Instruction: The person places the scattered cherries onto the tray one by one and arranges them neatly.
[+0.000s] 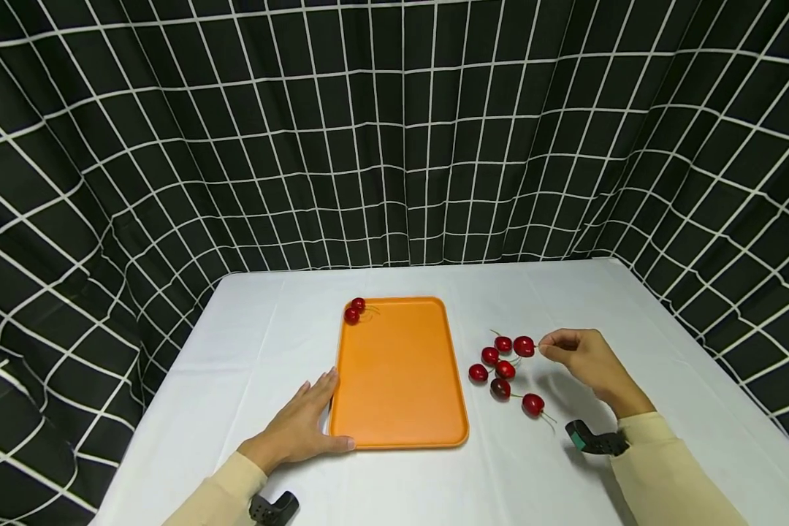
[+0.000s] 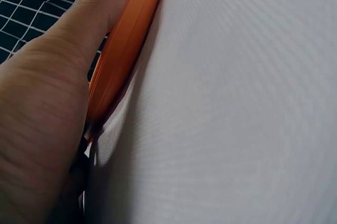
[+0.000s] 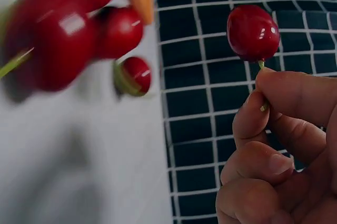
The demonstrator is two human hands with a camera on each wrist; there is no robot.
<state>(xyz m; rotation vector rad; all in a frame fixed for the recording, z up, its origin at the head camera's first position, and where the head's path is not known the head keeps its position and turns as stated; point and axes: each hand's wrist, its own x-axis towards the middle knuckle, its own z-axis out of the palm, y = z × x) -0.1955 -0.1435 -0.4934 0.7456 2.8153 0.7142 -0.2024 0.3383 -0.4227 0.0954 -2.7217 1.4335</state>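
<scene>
My right hand (image 1: 587, 363) pinches a dark red cherry (image 3: 253, 32) by its green stem between thumb and forefinger; in the right wrist view the fruit hangs clear of the tabletop. Below and left of it lies a loose group of several cherries (image 1: 505, 370) with stems. An orange rectangular tray (image 1: 401, 380) lies flat in the middle of the table. Two cherries (image 1: 351, 315) sit together in its far left corner. At the tray's near left corner rests my left hand (image 1: 302, 431), fingers extended along the left side, thumb (image 2: 97, 13) at the near edge.
A white cloth covers the table (image 1: 263, 321). Black curtains with a white grid (image 1: 401, 131) stand behind it and along both sides. Each wrist wears a dark strap device, such as the one (image 1: 595, 440) on the right.
</scene>
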